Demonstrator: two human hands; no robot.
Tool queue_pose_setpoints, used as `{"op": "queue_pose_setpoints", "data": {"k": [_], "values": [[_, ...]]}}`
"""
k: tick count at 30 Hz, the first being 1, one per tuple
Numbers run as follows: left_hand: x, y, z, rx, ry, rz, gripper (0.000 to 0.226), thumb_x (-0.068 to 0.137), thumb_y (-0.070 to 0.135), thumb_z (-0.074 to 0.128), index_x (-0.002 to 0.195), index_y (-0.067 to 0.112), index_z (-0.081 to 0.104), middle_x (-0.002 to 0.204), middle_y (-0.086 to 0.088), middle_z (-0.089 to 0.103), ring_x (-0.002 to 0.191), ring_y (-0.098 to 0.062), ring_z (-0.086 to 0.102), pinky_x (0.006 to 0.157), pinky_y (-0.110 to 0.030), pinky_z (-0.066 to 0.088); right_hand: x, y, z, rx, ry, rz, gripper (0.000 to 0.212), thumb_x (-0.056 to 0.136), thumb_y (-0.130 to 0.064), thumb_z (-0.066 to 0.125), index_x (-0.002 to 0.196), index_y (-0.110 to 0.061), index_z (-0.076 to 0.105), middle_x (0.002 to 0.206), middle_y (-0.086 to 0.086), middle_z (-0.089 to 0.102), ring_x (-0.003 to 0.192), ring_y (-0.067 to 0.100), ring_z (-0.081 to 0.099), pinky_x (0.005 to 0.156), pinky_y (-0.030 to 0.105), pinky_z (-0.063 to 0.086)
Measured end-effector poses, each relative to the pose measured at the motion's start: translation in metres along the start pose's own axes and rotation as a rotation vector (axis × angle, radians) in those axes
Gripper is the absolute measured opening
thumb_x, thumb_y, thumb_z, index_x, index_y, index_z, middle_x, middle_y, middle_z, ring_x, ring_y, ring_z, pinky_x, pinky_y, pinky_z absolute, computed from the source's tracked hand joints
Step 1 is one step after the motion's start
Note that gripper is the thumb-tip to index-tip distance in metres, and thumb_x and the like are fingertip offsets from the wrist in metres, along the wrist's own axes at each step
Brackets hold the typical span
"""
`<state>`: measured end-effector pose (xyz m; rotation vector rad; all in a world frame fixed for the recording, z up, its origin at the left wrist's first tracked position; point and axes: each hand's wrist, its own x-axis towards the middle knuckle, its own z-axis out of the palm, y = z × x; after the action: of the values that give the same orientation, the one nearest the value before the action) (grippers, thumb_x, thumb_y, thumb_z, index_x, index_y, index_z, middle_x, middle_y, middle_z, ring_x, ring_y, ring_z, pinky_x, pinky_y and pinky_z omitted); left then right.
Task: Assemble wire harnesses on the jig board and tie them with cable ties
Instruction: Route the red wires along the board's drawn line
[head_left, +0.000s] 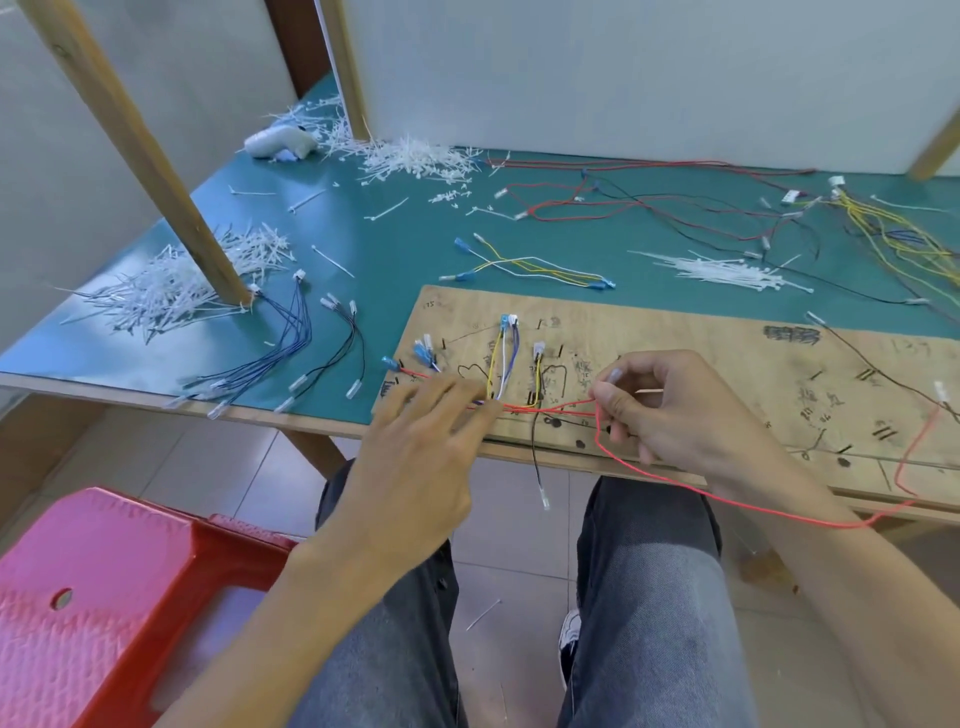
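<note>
Risk: the red wire (727, 501) sags in a long slack loop below the front edge of the jig board (675, 332), so it is likely to snag on a knee or, if pulled hard, drag the routed run off its pegs. The right hand (675, 410) pinches this wire between thumb and forefinger. The left hand (415, 447) lies with fingers extended, pressing the wires onto the board near its front edge; lifting it early may let them spring free. One black wire (535, 452) dangles off the edge and could be caught. Count: one jig board on the worktop (415, 249), two hands, three heaps of cable ties (171, 291), none yet fitted as far as can be seen
</note>
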<state>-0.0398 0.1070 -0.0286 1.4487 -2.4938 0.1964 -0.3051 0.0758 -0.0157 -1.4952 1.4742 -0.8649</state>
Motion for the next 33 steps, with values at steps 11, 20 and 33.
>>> {"op": "queue_pose_setpoints", "data": {"k": [11, 20, 33], "values": [[0.006, 0.015, 0.005, 0.09, -0.137, 0.105, 0.068, 0.078, 0.01, 0.043, 0.144, 0.012, 0.054, 0.143, -0.002, 0.053, 0.122, -0.027, 0.053, 0.099, -0.041, 0.049, 0.028, -0.021, 0.022, -0.15, 0.231, -0.016, 0.024, 0.096, -0.026, 0.077, 0.073, -0.019, 0.073, 0.057, -0.002, 0.072, 0.043, 0.011, 0.067, 0.055, 0.016, 0.045], [0.008, 0.008, 0.011, 0.143, -0.159, 0.175, 0.07, 0.08, 0.011, 0.047, 0.15, 0.006, 0.051, 0.14, -0.006, 0.053, 0.122, -0.031, 0.055, 0.097, -0.047, 0.052, 0.063, -0.025, 0.051, -0.338, 0.329, -0.08, 0.013, 0.091, -0.029, 0.079, 0.08, -0.024, 0.074, 0.07, -0.011, 0.073, 0.071, 0.005, 0.07, 0.068, 0.02, 0.049], [0.015, 0.01, 0.01, 0.001, -0.021, 0.084, 0.045, 0.088, 0.016, 0.061, 0.132, 0.017, 0.06, 0.114, 0.004, 0.062, 0.106, -0.022, 0.053, 0.094, -0.042, 0.044, 0.071, -0.029, 0.054, -0.62, 0.417, -0.102, 0.015, 0.084, -0.048, 0.082, 0.087, -0.033, 0.083, 0.078, -0.012, 0.076, 0.079, 0.021, 0.068, 0.063, 0.029, 0.045]]}}
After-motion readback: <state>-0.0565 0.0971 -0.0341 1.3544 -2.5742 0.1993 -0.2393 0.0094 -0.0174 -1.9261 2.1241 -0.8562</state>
